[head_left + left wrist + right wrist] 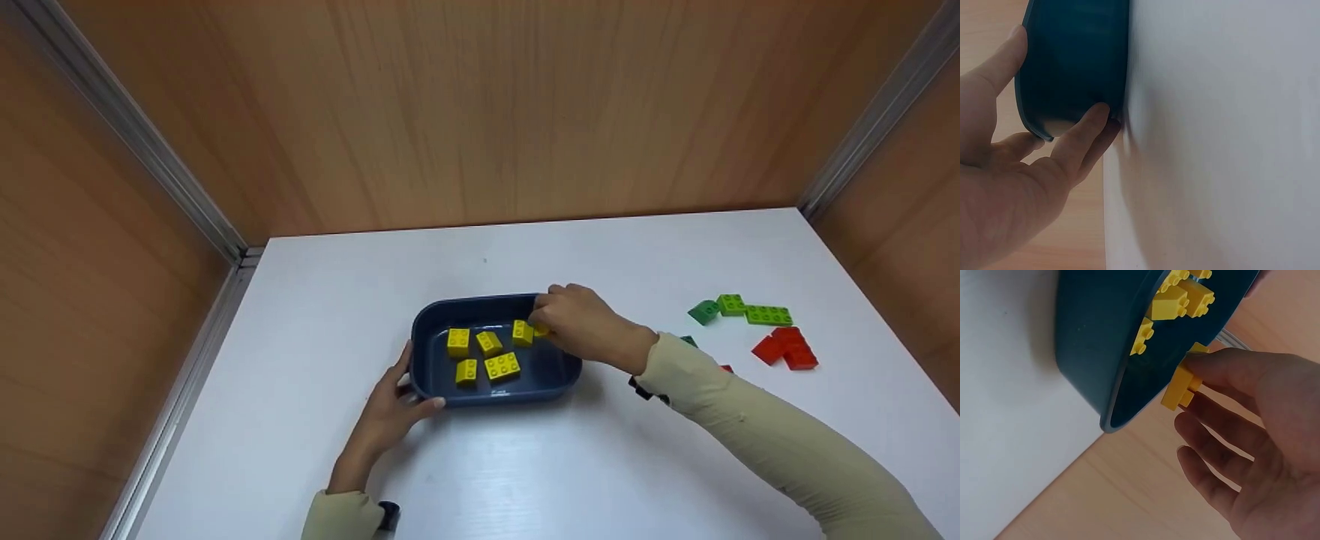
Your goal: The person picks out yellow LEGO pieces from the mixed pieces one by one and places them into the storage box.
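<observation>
A dark blue rectangular tub [491, 400] stands on the white table, with several yellow toy bricks [502, 366] lying apart on its floor. At its left end, my left hand [390, 416] holds the tub, thumb on the near corner and fingers along the end wall. The left wrist view shows this hand [1022, 191] around the tub's end [1075, 62]. My right hand [589, 322] is over the tub's right end. Between thumb and fingers it pinches a yellow brick [1178, 382], mostly hidden in the head view but plain in the right wrist view.
To the right lie light green bricks [769, 315], a dark green brick [704, 312] and a group of red bricks [801, 355]. Another green brick [689, 340] and a red one [727, 368] are partly hidden by the right sleeve. Wood-grain panels [480, 112] enclose the table.
</observation>
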### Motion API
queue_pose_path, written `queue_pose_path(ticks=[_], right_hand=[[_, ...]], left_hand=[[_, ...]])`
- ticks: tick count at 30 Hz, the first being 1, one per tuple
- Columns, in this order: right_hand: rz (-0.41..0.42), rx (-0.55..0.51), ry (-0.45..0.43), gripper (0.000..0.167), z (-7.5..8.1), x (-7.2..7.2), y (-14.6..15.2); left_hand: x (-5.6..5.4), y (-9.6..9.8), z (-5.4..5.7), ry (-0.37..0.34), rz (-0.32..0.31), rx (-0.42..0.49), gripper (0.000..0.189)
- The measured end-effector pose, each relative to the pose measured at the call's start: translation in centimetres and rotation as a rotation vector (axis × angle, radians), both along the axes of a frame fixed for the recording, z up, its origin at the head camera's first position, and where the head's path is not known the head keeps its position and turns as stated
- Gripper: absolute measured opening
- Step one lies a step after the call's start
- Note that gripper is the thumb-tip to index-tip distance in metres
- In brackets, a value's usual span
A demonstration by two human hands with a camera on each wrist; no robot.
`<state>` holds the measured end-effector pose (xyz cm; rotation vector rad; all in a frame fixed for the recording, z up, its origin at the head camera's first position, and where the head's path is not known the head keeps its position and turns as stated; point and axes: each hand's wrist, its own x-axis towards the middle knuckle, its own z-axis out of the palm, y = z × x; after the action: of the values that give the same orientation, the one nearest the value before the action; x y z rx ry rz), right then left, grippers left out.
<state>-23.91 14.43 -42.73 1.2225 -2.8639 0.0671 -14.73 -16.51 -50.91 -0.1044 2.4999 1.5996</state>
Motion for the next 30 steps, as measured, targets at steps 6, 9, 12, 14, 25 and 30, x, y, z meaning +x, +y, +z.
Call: queue_pose_path(ticks=[6, 9, 12, 14, 25, 30], right_hand=[[0.024, 0.02, -0.009, 0.026, -0.2, -0.3, -0.7], [0.03, 0.029, -0.012, 0.025, -0.3, -0.4, -1.0], [0.029, 0.046, -0.026, 0.025, -0.4, -0.5, -1.3], [0.025, 0.066, -0.042, 0.026, -0.4, -0.5, -1.5], [0.004, 0.127, -0.148, 0.026, -0.7, -0.3, -2.7], [0.006, 0.163, -0.152, 0.021, -1.0, -0.4, -3.2]], left_hand=[[-0.1, 0.0, 0.0, -0.004, 0.001, -0.004, 0.107], [-0.1, 0.1, 0.0, -0.012, 0.007, 0.006, 0.107], [-0.1, 0.0, 0.1, -0.017, 0.009, 0.004, 0.107], [0.0, 0.0, 0.2, -0.02, 0.007, 0.004, 0.107], [0.0, 0.0, 0.3, -0.004, -0.006, -0.009, 0.105], [0.1, 0.0, 0.3, -0.005, -0.009, 0.001, 0.105]])
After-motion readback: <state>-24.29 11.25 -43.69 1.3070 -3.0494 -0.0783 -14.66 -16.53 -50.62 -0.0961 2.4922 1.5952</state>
